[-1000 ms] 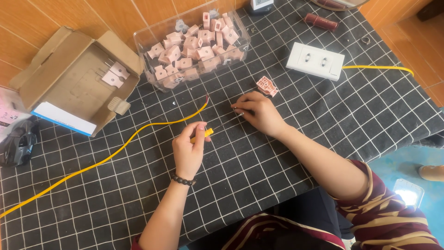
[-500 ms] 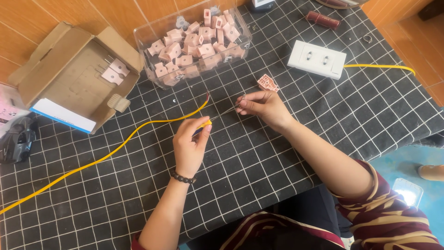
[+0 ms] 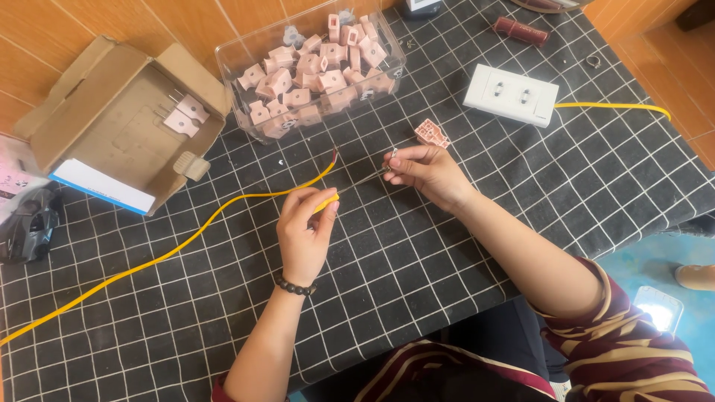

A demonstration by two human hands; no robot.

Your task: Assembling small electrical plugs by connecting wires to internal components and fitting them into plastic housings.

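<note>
Pinching the yellow wire (image 3: 223, 212) near its split end, the left hand (image 3: 304, 231) steadies it on the checked cloth (image 3: 417, 268) while the right hand (image 3: 426, 170) grips a small metal piece (image 3: 392, 153) at one bared strand.

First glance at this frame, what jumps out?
The yellow cable snaking across the black grid tablecloth, pinched mid-table by the left hand, while the right hand holds a small metal piece. Behind them, a clear bin of pink plug parts sits beside an open cardboard box.
</note>
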